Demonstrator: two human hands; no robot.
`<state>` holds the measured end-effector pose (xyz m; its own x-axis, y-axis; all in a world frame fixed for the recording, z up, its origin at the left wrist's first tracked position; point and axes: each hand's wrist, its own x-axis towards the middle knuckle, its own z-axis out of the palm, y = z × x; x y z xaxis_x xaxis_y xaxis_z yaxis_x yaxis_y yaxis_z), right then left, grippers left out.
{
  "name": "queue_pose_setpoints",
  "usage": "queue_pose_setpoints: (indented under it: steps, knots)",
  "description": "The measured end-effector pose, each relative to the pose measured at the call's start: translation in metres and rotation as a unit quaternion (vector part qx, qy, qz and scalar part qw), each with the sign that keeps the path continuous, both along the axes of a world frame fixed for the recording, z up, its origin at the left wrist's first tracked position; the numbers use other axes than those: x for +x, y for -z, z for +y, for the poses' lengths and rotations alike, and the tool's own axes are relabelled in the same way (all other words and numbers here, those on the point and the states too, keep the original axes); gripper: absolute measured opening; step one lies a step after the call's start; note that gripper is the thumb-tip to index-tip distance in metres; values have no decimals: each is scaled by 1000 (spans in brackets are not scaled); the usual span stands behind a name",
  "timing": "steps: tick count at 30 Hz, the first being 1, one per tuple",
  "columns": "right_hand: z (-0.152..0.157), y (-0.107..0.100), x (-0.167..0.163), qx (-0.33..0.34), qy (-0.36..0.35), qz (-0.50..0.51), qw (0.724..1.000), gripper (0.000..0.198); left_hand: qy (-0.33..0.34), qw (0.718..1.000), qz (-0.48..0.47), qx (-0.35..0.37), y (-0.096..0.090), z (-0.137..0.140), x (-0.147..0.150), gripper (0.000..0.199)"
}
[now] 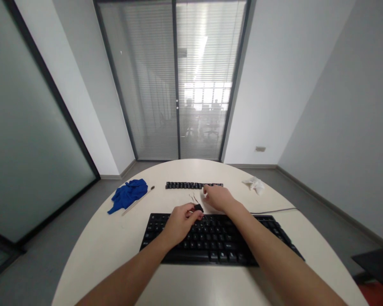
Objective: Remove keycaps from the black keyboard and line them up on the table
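My left hand [180,222] is closed on a keycap puller [198,207] with a black handle, its two thin wire prongs pointing away from me above the keyboard's back edge. Just in front of me lies a black keyboard [198,240], partly covered by both forearms. Beyond it stretches a row of loose black keycaps [181,185]. My right hand [218,197] reaches over the keyboard to the right part of this row. Its fingers are curled together at the near side of the keycaps; whatever is between the fingertips is too small to make out.
On the round pale table [108,250], a crumpled blue cloth [129,195] and a thin brush [138,201] lie at the left. Crumpled white tissue [255,185] sits at the right, and a cable [274,211] runs behind the keyboard to the table's right edge.
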<state>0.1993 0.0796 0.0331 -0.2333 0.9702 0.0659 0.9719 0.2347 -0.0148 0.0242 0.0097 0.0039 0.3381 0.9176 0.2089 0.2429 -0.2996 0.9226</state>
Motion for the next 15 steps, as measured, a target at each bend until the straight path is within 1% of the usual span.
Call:
queue_pose_setpoints:
  steps: [3,5,7,8,11,13,15]
  knots:
    - [-28,-5,10,-19,-24,-13,999,24,1,997,67,50,-1,-2,0,26]
    - [-48,-5,18,-32,-67,-6,997,25,-4,988,119,99,-3,-4,0,27]
    - [-64,-1,24,-23,-89,13,996,25,-6,978,152,140,-4,-7,2,26]
    - [-69,2,26,-5,-96,31,995,27,-6,974,164,156,-4,-9,3,25]
    - [-76,14,28,47,-101,98,989,30,-1,962,192,194,-5,-13,8,25]
    - [-76,19,27,52,-105,131,984,28,-4,960,195,202,-5,-15,11,23]
    - [-75,22,27,44,-117,158,979,26,-18,967,177,181,-4,-15,13,22]
